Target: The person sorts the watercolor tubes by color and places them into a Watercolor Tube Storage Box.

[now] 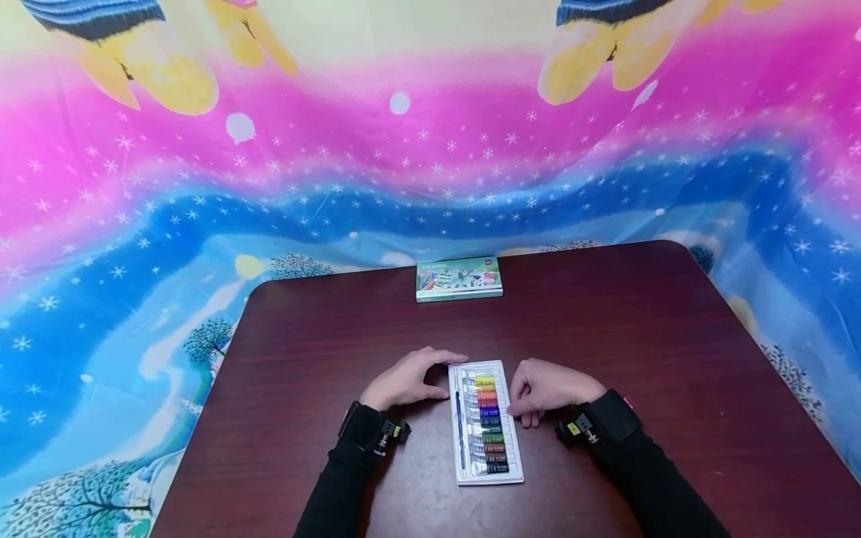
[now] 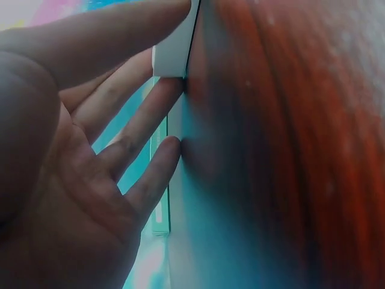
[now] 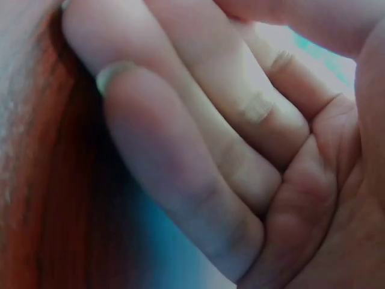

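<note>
A white tray (image 1: pixel 514 452) of paint tubes lies flat on the table. Its colored tubes (image 1: pixel 494 438) form a column beside a slim blue paintbrush (image 1: pixel 460 430). At the tray's upper left is my left hand (image 1: pixel 412 379), fingers extended toward the corner and thumb beside the left edge. The left wrist view shows the tray's white end (image 2: pixel 171 57) close to those fingers (image 2: pixel 144 123). My right hand (image 1: pixel 553 385) has bent fingers, its thumb and index finger pinching the tray's right rim. Curled fingers (image 3: pixel 162 144) fill the right wrist view, where the tray is hidden.
A green illustrated paint box (image 1: pixel 460 279) lies at the table's far edge. Around the dark brown table (image 1: pixel 323 329) hangs a bright printed cloth (image 1: pixel 377 172). A camera is strapped to each wrist.
</note>
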A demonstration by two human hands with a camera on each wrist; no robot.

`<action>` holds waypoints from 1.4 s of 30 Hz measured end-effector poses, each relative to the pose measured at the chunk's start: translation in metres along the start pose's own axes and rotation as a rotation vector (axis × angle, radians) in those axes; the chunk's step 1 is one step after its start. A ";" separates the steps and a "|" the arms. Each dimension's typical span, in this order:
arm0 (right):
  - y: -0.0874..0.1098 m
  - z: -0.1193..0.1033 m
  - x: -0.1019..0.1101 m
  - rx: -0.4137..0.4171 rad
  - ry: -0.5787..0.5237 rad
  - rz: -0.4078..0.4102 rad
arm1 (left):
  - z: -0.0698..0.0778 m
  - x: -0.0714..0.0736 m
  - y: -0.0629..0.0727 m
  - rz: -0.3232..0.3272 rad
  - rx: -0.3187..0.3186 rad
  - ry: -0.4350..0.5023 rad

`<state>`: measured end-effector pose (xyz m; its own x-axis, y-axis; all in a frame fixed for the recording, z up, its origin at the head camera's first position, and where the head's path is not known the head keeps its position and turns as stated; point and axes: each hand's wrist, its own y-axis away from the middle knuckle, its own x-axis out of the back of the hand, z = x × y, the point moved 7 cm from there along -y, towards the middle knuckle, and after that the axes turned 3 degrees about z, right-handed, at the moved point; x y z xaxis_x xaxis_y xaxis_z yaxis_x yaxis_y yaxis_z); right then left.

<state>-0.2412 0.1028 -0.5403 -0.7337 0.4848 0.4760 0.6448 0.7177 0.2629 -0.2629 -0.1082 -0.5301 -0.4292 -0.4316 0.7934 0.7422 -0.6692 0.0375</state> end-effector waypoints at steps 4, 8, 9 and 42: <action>-0.003 0.003 0.004 0.000 0.037 0.051 | 0.000 -0.001 0.000 -0.015 0.009 0.008; -0.007 0.009 0.013 -0.035 0.064 0.144 | 0.001 -0.001 0.000 -0.021 0.008 -0.008; -0.007 0.011 0.014 -0.043 0.062 0.164 | 0.002 -0.001 0.000 -0.023 0.009 -0.012; -0.007 0.018 0.021 -0.006 -0.006 0.141 | 0.000 0.004 -0.003 0.006 -0.017 0.055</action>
<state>-0.2650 0.1175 -0.5471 -0.6369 0.5838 0.5036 0.7430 0.6391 0.1987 -0.2672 -0.1083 -0.5271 -0.4524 -0.4677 0.7593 0.7363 -0.6763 0.0222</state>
